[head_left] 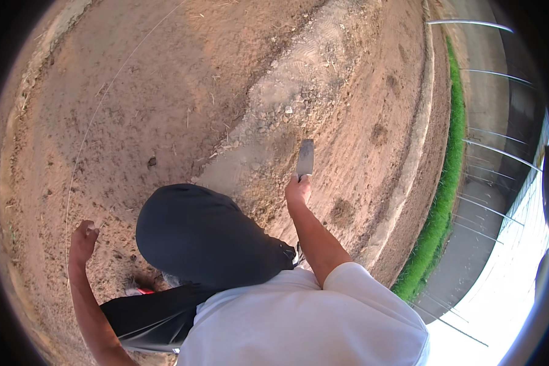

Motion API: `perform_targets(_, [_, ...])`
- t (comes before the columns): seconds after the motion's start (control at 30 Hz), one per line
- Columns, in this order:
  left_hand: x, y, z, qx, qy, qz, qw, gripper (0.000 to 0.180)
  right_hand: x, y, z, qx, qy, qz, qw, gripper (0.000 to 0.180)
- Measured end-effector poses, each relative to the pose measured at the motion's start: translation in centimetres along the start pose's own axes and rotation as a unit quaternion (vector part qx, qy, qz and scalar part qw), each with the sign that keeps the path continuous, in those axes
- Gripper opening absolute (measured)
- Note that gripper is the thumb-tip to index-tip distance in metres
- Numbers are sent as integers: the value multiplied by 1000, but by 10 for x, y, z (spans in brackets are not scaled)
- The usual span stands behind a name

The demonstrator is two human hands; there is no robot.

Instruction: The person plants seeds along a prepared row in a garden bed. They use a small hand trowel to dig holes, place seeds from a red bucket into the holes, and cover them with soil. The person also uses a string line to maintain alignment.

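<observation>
My right hand (298, 190) is closed around the handle of a hand trowel (305, 157). Its flat grey metal blade points away from me, over a strip of pale, stony soil (287, 110). Off to the left, my left hand (83, 243) is held above brown earth with its fingers curled. A small whitish spot shows at its fingertips, too small to name. Close by that hand, a thin pale line like a string (82, 143) curves along the ground.
My dark-trousered knee (207, 235) juts forward between my arms. Small holes or dark hollows (342, 212) dot the soil on the right. Beyond them run a raised pale edge (402, 201), a green grass strip (445, 201), and thin curved white poles (500, 146).
</observation>
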State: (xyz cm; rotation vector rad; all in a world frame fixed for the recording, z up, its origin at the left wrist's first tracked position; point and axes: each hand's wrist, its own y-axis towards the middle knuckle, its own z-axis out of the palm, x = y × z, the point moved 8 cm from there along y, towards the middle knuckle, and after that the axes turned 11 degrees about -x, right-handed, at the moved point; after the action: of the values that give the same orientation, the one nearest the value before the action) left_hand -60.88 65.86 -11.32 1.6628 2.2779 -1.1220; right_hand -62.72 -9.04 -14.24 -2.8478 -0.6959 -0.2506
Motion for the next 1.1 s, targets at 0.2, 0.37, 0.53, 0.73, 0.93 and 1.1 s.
perform_targets(0.2, [-4, 1, -2, -14, -25, -13, 999, 34, -13, 42, 46, 8, 256, 109, 961, 55])
perform_targets(0.37, [5, -17, -19, -25, -3, -22, 999, 35, 23, -29, 77, 245, 163, 242, 925, 59])
perform_targets(0.53, [-23, 2, -6, -27, -7, -20, 999, 36, 8, 17, 60, 69, 198, 24, 977, 54])
perform_targets(0.73, [-18, -16, -9, -3, 25, -29, 999, 36, 18, 7, 56, 224, 206, 123, 945, 48])
perform_targets(0.93, [-24, -1, -2, -1, 10, -12, 1000, 36, 12, 15, 53, 170, 236, 153, 944, 42])
perform_targets(1.1, [-6, 3, 1, 8, 3, -61, 998, 38, -1, -18, 67, 207, 258, 162, 930, 50])
